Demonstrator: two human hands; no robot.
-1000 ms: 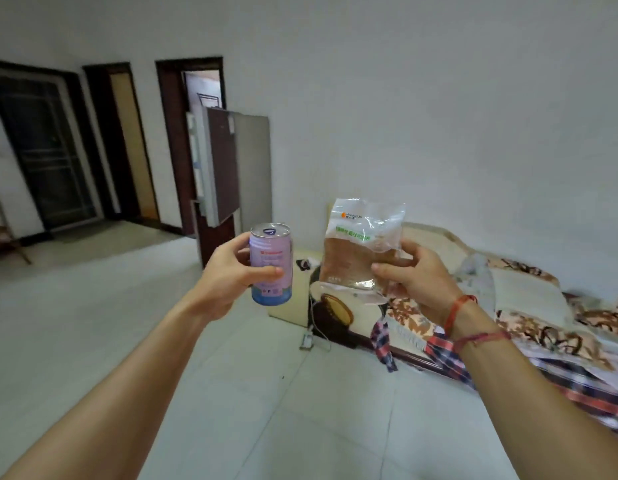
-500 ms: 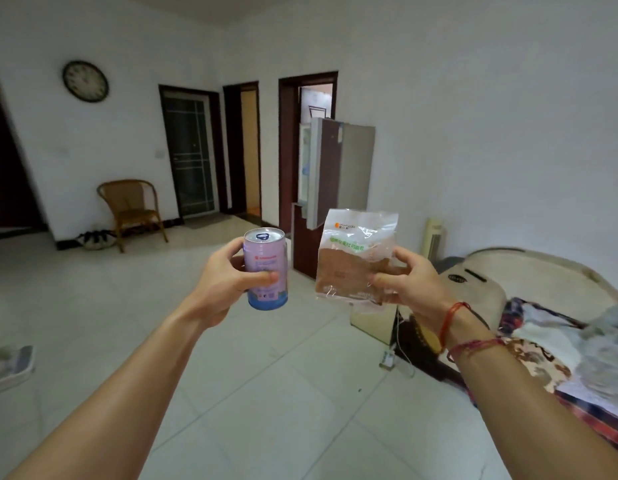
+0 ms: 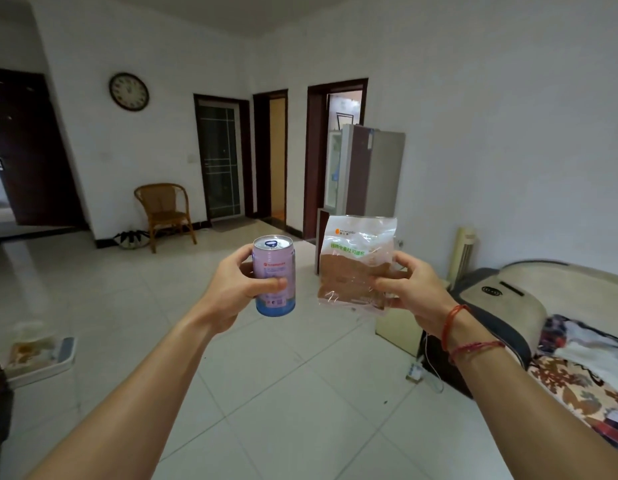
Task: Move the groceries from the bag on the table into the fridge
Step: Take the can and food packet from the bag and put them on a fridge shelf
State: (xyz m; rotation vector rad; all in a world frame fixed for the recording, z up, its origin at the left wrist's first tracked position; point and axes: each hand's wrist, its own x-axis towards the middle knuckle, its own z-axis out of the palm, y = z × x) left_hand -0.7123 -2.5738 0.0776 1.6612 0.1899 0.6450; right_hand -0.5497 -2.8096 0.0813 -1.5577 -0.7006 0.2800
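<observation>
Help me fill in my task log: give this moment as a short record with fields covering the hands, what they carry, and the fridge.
left hand: grips a pink and blue can, held upright
right hand: pinches a clear bread packet at its right edge
fridge: ahead across the tiled floor, by the far wall, door standing open
stage: both items held out in front, not yet in the fridge

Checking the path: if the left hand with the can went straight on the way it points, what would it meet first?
Nothing near: the left hand and its can have open floor ahead; probably the open fridge first, though depth is unclear.
</observation>
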